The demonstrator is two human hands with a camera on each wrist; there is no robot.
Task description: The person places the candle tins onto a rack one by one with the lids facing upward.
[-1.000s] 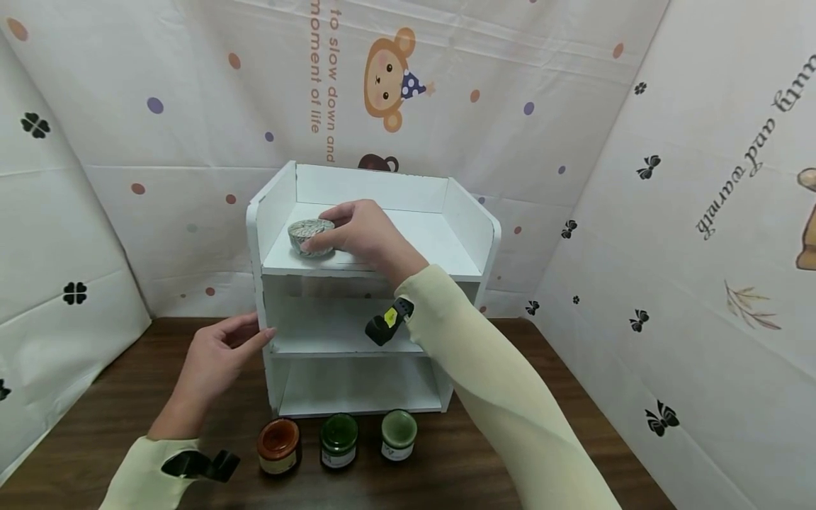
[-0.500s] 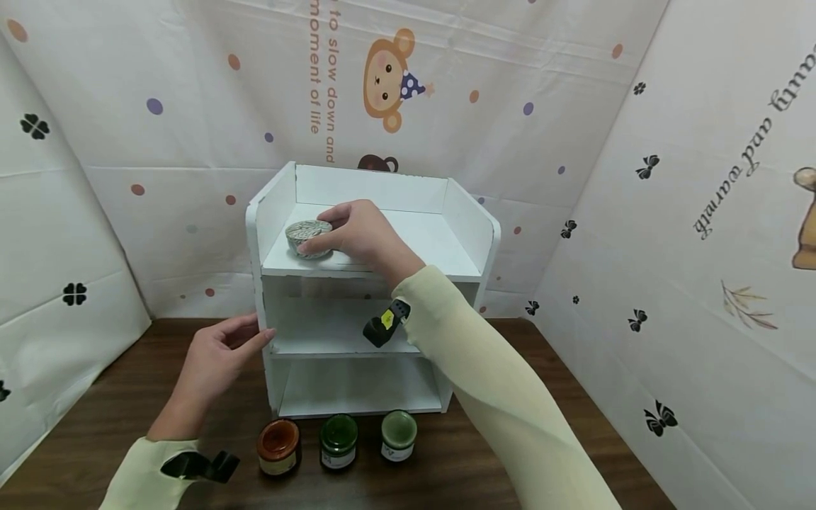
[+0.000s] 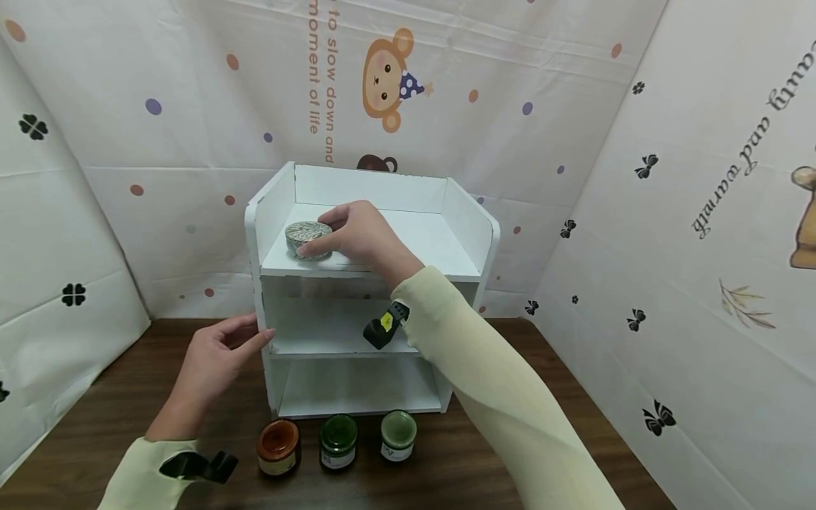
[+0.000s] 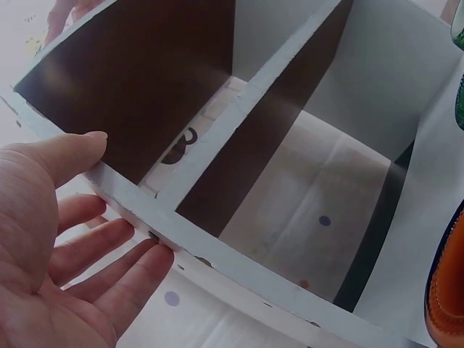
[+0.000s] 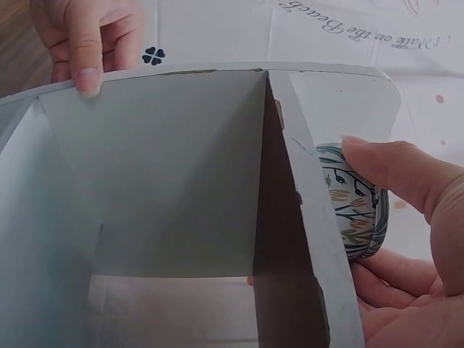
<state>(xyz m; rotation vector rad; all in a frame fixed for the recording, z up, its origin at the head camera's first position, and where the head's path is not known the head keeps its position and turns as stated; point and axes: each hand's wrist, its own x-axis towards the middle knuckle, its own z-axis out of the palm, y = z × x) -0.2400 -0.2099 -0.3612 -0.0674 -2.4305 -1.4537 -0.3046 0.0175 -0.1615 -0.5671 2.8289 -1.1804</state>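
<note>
A small round tin [image 3: 303, 232] with a leafy pattern sits at the left of the top board of a white shelf unit [image 3: 423, 234]. My right hand [image 3: 363, 237] holds it from the right, thumb in front and fingers behind. In the right wrist view, orange and green leaf prints show on the side of the tin [image 5: 355, 206]. My left hand [image 3: 213, 358] grips the shelf unit's left side panel. The left wrist view shows the thumb [image 4: 80, 154] over the panel's front edge and the fingers along its outer face.
On the dark wooden table [image 3: 465, 460] before the shelf unit stand an amber glass jar [image 3: 278, 446], a dark green jar [image 3: 338, 440] and a light green jar [image 3: 398, 435]. Printed white cloth [image 3: 523, 57] hangs behind and at both sides.
The tin has shifted very slightly to the left with my right hand on it. My left hand stays where it was on the side panel.
</note>
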